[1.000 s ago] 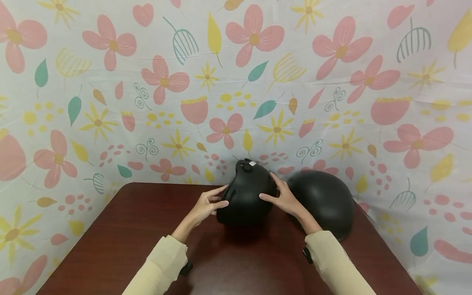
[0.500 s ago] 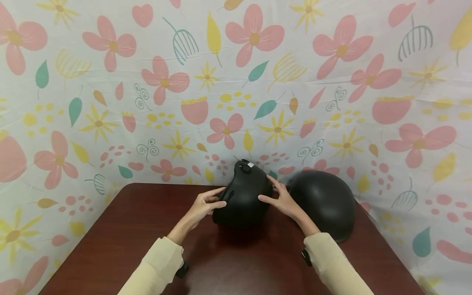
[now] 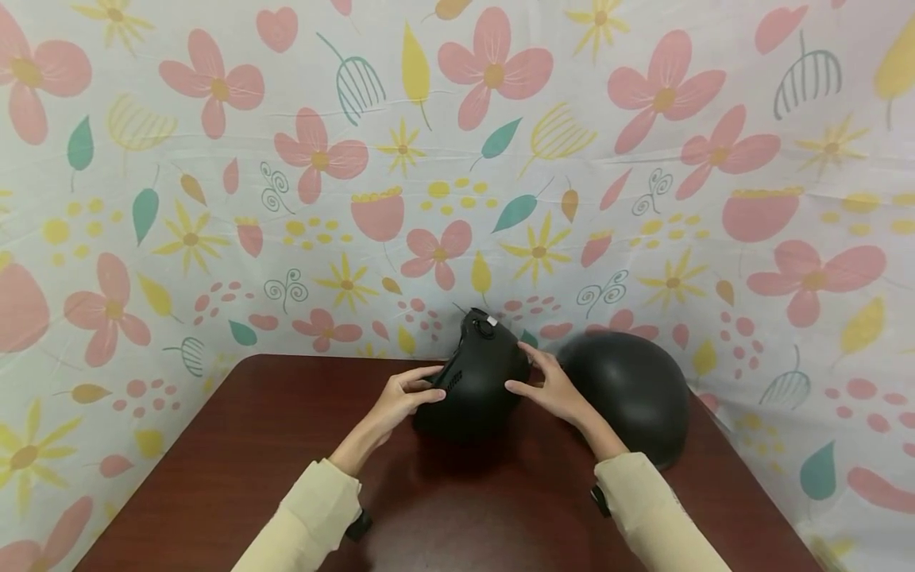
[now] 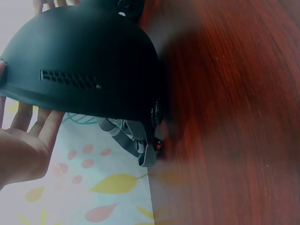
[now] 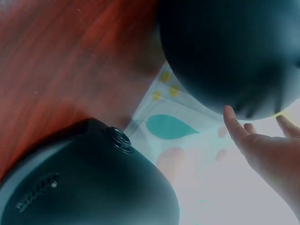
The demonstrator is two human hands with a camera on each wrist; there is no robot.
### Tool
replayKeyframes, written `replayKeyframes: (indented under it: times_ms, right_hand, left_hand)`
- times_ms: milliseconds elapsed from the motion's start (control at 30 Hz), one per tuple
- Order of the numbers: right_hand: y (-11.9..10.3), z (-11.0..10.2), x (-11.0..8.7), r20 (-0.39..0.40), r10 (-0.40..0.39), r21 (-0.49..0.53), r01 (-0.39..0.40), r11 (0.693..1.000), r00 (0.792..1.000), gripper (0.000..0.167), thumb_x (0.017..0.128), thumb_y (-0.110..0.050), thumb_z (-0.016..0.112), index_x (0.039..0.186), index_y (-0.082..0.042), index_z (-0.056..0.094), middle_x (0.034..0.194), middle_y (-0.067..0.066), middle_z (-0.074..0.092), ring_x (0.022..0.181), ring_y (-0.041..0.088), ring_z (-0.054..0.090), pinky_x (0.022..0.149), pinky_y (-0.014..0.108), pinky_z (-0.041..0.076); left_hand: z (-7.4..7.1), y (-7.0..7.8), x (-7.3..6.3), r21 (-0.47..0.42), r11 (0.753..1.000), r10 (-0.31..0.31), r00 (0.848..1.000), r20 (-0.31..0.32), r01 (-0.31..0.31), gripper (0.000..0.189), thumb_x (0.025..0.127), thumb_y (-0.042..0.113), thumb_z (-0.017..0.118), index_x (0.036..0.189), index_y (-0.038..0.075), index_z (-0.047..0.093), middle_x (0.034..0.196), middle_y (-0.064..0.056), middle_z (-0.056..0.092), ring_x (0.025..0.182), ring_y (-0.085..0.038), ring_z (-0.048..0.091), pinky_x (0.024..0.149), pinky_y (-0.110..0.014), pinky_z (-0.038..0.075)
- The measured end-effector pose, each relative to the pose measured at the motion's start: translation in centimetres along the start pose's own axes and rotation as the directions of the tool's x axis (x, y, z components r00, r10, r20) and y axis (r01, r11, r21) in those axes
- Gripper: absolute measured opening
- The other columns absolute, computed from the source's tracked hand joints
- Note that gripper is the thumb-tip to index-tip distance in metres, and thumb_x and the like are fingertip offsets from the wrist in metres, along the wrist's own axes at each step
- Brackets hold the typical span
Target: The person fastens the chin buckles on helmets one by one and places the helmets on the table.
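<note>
A matte black helmet is tilted up over the table's back half, with a vent slot on its side and a round knob near its raised end. My left hand pinches its left rim, thumb outside and fingers under the edge. Grey straps hang beneath the shell in the left wrist view. On the helmet's right side, my right hand rests its spread, fairly straight fingers and thumb against the smooth shell. A second black helmet sits dome-up just beyond the right hand.
The dark red-brown wooden table ends in a rounded back corner at the left. A white cloth printed with flowers and leaves hangs behind it. The second helmet stands near the table's right edge.
The held helmet shifted slightly left, then its raised knob end turned a little to the right. Both hands keep contact, moving with it only slightly. The second helmet has stayed put.
</note>
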State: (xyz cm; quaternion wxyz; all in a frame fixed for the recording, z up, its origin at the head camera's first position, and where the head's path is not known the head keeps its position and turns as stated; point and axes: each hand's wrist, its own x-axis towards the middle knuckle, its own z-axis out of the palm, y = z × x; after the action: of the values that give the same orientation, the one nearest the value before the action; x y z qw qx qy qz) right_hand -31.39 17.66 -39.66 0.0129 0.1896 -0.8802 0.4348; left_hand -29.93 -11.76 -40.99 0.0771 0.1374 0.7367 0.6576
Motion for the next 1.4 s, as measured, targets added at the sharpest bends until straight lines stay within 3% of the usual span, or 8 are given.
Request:
replayKeyframes:
  times_ms: [100, 233, 300, 533, 867, 1233, 1400]
  right_hand:
    - [-0.4, -0.4, 0.2, -0.006, -0.010, -0.005, 0.010, 1.000, 1.000, 0.075, 0.095, -0.029, 0.064, 0.155, -0.010, 0.024, 0.152, 0.030, 0.023, 0.136, 0.048, 0.032, 0.106, 0.060, 0.039]
    - [-0.9, -0.7, 0.5, -0.002, 0.022, -0.014, -0.023, 1.000, 1.000, 0.074, 0.096, -0.034, 0.062, 0.156, -0.015, 0.024, 0.155, 0.026, 0.021, 0.139, 0.047, 0.029, 0.108, 0.063, 0.032]
    - [-1.1, -0.8, 0.7, -0.008, 0.035, -0.017, -0.035, 0.999, 0.999, 0.074, 0.095, -0.037, 0.061, 0.156, -0.017, 0.025, 0.157, 0.025, 0.020, 0.142, 0.047, 0.026, 0.110, 0.065, 0.028]
    - [-1.8, -1.0, 1.1, 0.003, 0.033, 0.005, -0.033, 0.999, 0.999, 0.071, 0.097, -0.042, 0.057, 0.156, -0.020, 0.026, 0.160, 0.022, 0.016, 0.146, 0.048, 0.019, 0.114, 0.066, 0.022]
    - [-3.0, -1.1, 1.3, -0.019, 0.087, -0.003, -0.087, 0.996, 0.996, 0.076, 0.094, -0.052, 0.057, 0.156, -0.027, 0.022, 0.161, 0.022, 0.012, 0.146, 0.047, 0.018, 0.108, 0.072, 0.023]
    - [-2.5, -0.7, 1.1, -0.024, 0.092, 0.032, -0.091, 0.995, 0.995, 0.074, 0.095, -0.045, 0.057, 0.156, -0.024, 0.022, 0.161, 0.022, 0.010, 0.147, 0.046, 0.013, 0.111, 0.071, 0.020]
    - [-2.1, -0.3, 0.8, -0.031, 0.112, 0.103, -0.109, 0.989, 0.993, 0.074, 0.097, -0.045, 0.054, 0.158, -0.024, 0.017, 0.163, 0.019, 0.008, 0.150, 0.043, 0.010, 0.113, 0.069, 0.020]
  left_hand:
    - [0.2, 0.1, 0.0, 0.053, 0.999, 0.010, 1.000, 0.012, -0.010, 0.049, 0.088, 0.020, 0.072, 0.135, 0.018, 0.060, 0.097, -0.002, 0.069, 0.066, -0.010, 0.046, 0.066, -0.028, 0.039]
    - [0.8, 0.3, -0.2, 0.120, 0.992, 0.034, 0.998, 0.045, -0.040, 0.048, 0.089, 0.021, 0.071, 0.136, 0.019, 0.060, 0.123, -0.008, 0.065, 0.099, -0.014, 0.059, 0.086, -0.035, 0.049]
    - [1.1, 0.4, -0.3, 0.149, 0.986, 0.058, 0.995, 0.080, -0.070, 0.048, 0.090, 0.022, 0.071, 0.136, 0.020, 0.059, 0.126, -0.012, 0.064, 0.106, -0.017, 0.059, 0.094, -0.039, 0.049]
    - [2.0, 0.8, -0.6, 0.211, 0.967, 0.108, 0.980, 0.166, -0.142, 0.048, 0.090, 0.019, 0.070, 0.137, 0.019, 0.059, 0.099, -0.014, 0.070, 0.090, -0.014, 0.061, 0.082, -0.029, 0.046]
    - [3.6, 1.4, -0.5, 0.237, 0.952, 0.146, 0.969, 0.201, -0.193, 0.048, 0.089, 0.017, 0.070, 0.137, 0.017, 0.059, 0.097, -0.016, 0.069, 0.077, -0.011, 0.055, 0.069, -0.025, 0.042]
    - [3.8, 0.8, -0.7, 0.207, 0.964, 0.126, 0.971, 0.204, -0.169, 0.046, 0.091, 0.019, 0.069, 0.136, 0.016, 0.060, 0.108, -0.016, 0.070, 0.087, -0.011, 0.063, 0.079, -0.027, 0.049]
    - [3.9, 0.7, -0.6, 0.177, 0.976, 0.094, 0.979, 0.179, -0.126, 0.042, 0.090, 0.021, 0.070, 0.132, 0.016, 0.063, 0.106, -0.014, 0.069, 0.088, -0.021, 0.064, 0.087, -0.036, 0.053]
